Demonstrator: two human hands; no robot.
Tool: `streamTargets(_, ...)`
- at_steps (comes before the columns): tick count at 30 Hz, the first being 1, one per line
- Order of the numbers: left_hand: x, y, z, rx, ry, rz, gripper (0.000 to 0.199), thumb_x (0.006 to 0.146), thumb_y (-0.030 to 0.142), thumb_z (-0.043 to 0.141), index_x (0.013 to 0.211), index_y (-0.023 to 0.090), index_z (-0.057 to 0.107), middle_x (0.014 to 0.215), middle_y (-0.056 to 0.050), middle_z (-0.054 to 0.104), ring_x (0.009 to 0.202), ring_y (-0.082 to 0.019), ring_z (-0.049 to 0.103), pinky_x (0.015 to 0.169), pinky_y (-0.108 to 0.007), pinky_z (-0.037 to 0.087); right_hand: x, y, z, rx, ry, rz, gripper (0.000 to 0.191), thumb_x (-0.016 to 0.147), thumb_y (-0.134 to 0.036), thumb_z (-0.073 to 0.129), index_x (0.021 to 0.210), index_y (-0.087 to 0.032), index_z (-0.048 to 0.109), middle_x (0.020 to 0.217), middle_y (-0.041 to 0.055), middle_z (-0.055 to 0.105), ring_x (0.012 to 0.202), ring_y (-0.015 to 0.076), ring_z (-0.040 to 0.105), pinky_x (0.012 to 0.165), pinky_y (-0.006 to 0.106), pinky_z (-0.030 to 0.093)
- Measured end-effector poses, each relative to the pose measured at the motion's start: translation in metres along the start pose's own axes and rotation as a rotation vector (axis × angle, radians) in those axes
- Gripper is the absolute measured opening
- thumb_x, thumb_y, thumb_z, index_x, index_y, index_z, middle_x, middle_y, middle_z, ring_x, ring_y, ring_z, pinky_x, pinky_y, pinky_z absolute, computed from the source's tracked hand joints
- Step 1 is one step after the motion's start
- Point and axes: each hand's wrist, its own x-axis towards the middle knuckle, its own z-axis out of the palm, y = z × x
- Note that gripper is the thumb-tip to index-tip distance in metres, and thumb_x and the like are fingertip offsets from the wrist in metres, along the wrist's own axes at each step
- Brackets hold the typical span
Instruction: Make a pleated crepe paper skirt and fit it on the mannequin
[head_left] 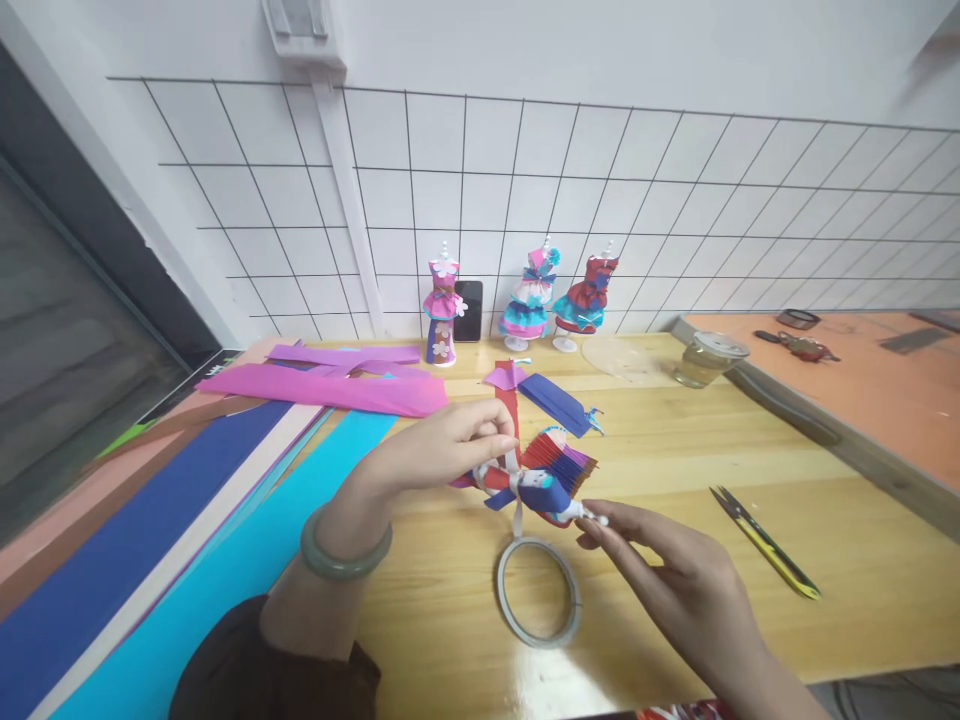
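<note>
A small dressed mannequin (544, 495) in red, blue and white paper lies sideways between my hands, above the wooden table. My right hand (675, 575) pinches its white neck end. My left hand (457, 440), with a green bangle at the wrist, has its fingers closed at the other end, by a strip of white tape; what exactly the fingertips grip is too small to tell. That tape runs down to a tape roll (501, 600) just below the mannequin. A fan of pleated red and purple paper (562, 460) sticks out from the mannequin's upper side.
Crepe paper strips (322, 388) cover the left side. Three dressed mannequins (442, 310) and a phone (470, 312) stand at the back wall. Blue paper (553, 402) lies behind my hands. Yellow snips (772, 550) lie right, a lidded cup (705, 362) behind them.
</note>
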Motion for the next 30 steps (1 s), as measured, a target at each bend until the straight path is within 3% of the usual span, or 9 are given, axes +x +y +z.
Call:
streamTargets(7, -0.003, 0.003, -0.003, -0.102, 0.017, 0.023, 0.015, 0.084, 0.032, 0.040, 0.079, 0.017, 0.042, 0.078, -0.002, 0.063, 0.063, -0.011, 0.058, 0.057, -0.023, 0.042, 0.012, 0.009, -0.001, -0.121, 0.022, -0.045, 0.016, 0.083, -0.025, 0.048, 0.085, -0.017, 0.061, 0.071, 0.0038, 0.069, 0.054, 0.0129, 0.065, 0.050, 0.020, 0.052)
streamTargets(15, -0.009, 0.007, -0.005, 0.062, 0.033, 0.045, 0.018, 0.083, 0.032, 0.042, 0.080, 0.015, 0.047, 0.078, -0.003, 0.063, 0.061, -0.008, 0.053, 0.052, -0.020, 0.037, 0.015, 0.010, 0.000, -0.076, 0.021, 0.053, 0.015, 0.082, -0.027, 0.049, 0.081, -0.017, 0.061, 0.065, 0.0021, 0.067, 0.053, 0.0120, 0.063, 0.046, 0.018, 0.049)
streamTargets(23, -0.009, 0.006, -0.006, 0.118, -0.169, 0.072, 0.012, 0.081, 0.026, 0.045, 0.080, 0.016, 0.051, 0.084, -0.003, 0.066, 0.078, -0.012, 0.058, 0.065, -0.023, 0.041, 0.015, 0.013, 0.004, -0.021, 0.011, 0.144, 0.019, 0.081, -0.030, 0.051, 0.073, -0.017, 0.062, 0.066, 0.0036, 0.065, 0.049, 0.0106, 0.059, 0.043, 0.017, 0.048)
streamTargets(30, -0.008, 0.007, 0.000, 0.116, -0.256, 0.023, 0.009, 0.079, 0.024, 0.047, 0.079, 0.017, 0.052, 0.080, -0.001, 0.065, 0.073, -0.010, 0.059, 0.058, -0.019, 0.040, 0.018, 0.014, 0.005, -0.040, 0.037, 0.171, 0.021, 0.079, -0.032, 0.052, 0.071, -0.016, 0.062, 0.056, 0.0016, 0.062, 0.047, 0.0105, 0.057, 0.043, 0.017, 0.046)
